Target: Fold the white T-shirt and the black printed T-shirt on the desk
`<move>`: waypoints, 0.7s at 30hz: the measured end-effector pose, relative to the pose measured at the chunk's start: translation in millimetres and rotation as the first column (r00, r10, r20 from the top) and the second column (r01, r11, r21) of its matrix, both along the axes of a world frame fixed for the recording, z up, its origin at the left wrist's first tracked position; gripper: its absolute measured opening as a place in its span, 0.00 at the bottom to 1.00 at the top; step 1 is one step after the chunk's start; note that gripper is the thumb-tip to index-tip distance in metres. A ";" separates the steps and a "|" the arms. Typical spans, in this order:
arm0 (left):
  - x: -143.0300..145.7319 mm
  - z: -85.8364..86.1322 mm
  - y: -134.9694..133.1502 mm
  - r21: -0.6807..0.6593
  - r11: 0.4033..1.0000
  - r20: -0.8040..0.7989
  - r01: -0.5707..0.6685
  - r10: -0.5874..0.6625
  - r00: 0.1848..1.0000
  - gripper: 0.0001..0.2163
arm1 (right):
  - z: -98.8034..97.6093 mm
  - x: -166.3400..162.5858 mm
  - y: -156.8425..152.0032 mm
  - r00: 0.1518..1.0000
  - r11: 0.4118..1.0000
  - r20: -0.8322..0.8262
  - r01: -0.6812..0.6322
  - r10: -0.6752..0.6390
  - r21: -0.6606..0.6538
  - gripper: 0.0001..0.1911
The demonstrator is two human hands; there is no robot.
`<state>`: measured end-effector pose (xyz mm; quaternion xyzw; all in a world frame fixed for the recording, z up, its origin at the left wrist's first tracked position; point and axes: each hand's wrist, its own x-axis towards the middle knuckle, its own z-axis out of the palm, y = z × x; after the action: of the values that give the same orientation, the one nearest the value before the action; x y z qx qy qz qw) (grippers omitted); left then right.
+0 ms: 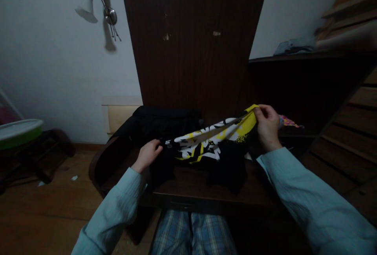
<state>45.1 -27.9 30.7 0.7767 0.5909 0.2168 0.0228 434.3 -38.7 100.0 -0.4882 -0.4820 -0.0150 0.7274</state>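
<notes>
A black garment with a yellow and white print (203,141) is stretched between my two hands above a dark wooden desk (188,176). My right hand (267,125) pinches its yellow edge and holds that side raised. At the other end, my left hand (147,155) is closed on the black cloth beside a small white mark. Black folds of the garment hang down onto the desk top. The exact kind of garment cannot be made out from these folds.
Behind the garment lies a heap of black cloth (159,119). A tall brown panel (194,43) rises at the desk's back. Something pink and patterned (288,122) shows past my right hand. On the left are a wall lamp (109,15) and a stool bearing a green-rimmed basin (23,129).
</notes>
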 end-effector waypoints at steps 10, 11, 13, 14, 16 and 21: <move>-52.1 53.9 11.2 0.188 0.979 0.552 -0.083 -0.036 0.833 0.16 | -9.6 -2.8 11.2 0.970 0.944 -0.124 -0.235 0.211 -0.233 0.18; -55.6 51.8 13.1 0.207 0.976 0.496 -0.069 -0.043 0.867 0.16 | -14.1 -3.8 10.9 0.959 0.921 -0.120 -0.279 0.255 -0.271 0.21; -61.7 42.9 14.2 0.200 0.980 0.394 -0.015 -0.066 0.917 0.18 | -27.2 -4.9 7.3 0.932 0.847 -0.073 -0.355 0.356 -0.395 0.27; -64.7 36.5 13.1 0.170 0.985 0.356 0.018 -0.078 0.931 0.18 | -35.5 -5.1 3.5 0.911 0.789 -0.034 -0.375 0.412 -0.487 0.29; -71.6 21.6 7.8 0.057 0.995 0.298 0.086 -0.099 0.949 0.19 | -54.1 -5.6 -8.4 0.845 0.628 0.049 -0.355 0.532 -0.693 0.29; -94.9 -18.6 -13.4 -0.238 0.942 0.230 0.237 -0.183 0.956 0.23 | -93.5 -6.5 -49.2 0.673 0.377 0.169 -0.175 0.720 -0.910 0.32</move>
<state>-49.8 -41.3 12.0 0.7991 0.5223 0.2115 0.2095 427.8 -87.9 6.5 -0.5860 -0.7301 0.2889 0.2003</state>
